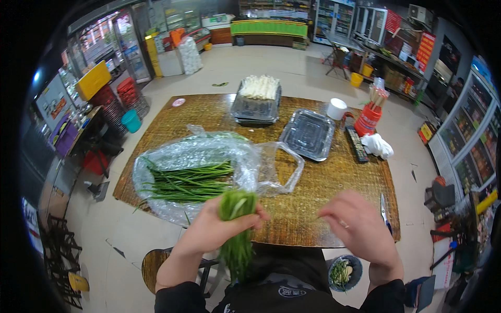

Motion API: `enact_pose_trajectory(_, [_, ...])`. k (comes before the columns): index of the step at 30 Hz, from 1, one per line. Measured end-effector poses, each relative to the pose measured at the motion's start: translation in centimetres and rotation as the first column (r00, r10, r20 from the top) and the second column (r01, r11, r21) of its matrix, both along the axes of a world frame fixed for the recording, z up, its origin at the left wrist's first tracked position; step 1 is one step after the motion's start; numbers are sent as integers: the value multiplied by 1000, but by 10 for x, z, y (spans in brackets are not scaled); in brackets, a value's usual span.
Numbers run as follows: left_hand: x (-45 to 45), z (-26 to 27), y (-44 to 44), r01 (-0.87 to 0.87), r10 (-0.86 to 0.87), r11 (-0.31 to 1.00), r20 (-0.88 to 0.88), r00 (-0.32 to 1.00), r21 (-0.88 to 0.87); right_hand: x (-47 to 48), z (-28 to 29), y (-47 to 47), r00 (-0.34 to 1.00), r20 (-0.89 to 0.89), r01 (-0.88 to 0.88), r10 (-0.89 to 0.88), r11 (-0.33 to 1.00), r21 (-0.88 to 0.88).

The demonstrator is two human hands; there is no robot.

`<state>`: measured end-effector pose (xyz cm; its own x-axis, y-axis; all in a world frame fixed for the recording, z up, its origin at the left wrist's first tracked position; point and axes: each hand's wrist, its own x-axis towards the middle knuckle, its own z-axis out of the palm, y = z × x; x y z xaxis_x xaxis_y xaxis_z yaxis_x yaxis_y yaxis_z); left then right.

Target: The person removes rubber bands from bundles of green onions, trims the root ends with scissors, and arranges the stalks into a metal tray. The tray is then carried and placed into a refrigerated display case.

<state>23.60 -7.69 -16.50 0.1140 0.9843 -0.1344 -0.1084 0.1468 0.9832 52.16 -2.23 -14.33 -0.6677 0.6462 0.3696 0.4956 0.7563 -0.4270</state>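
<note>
My left hand (pixel 219 227) is closed around an upright bundle of green chives (pixel 237 207), whose leaves hang down in front of my dark apron. To its right, my right hand (pixel 348 221) is raised near the table edge with thumb and fingertips close together; whether a small scrap is between them I cannot tell. More long green chives (pixel 191 182) lie in an opened clear plastic bag (pixel 156 146) on the wooden table (pixel 313 203), left of centre. Scissors (pixel 384 211) lie at the right edge of the table.
Stacked clear trays (pixel 256 111) bear white enoki mushrooms (pixel 260 87). Right of them are an empty tray (pixel 308 134), a white cup (pixel 337 108), a red container with sticks (pixel 368 118), a remote control (pixel 357 144) and a white cloth (pixel 377 146). A bin (pixel 345 273) with trimmings and a stool (pixel 154 270) stand below.
</note>
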Motion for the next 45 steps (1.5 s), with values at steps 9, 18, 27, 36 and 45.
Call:
enact_pose_trajectory(9, [-9, -30, 18, 201, -184, 979, 270, 945, -34, -80, -1, 35, 950, -163, -302, 265, 909, -287])
enact_pose_trajectory(18, [-25, -27, 8, -92, 106, 990, 146, 984, -103, -84, -115, 129, 961, -54, 273, -273, 962, -7])
enact_pose_trajectory(27, [-75, -24, -42, -226, 223, 973, 56, 973, 45, -16, -209, 218, 848, 242, 287, -472, 791, 540])
enact_pose_trajectory(36, [-52, -9, -28, -71, 54, 994, -184, 982, -86, 31, -171, 12, 920, 358, -31, -161, 880, 474])
enact_pose_trajectory(45, [56, -2, 39, 265, -129, 962, -743, 657, 68, -45, -198, -30, 948, 146, 266, -283, 956, 125])
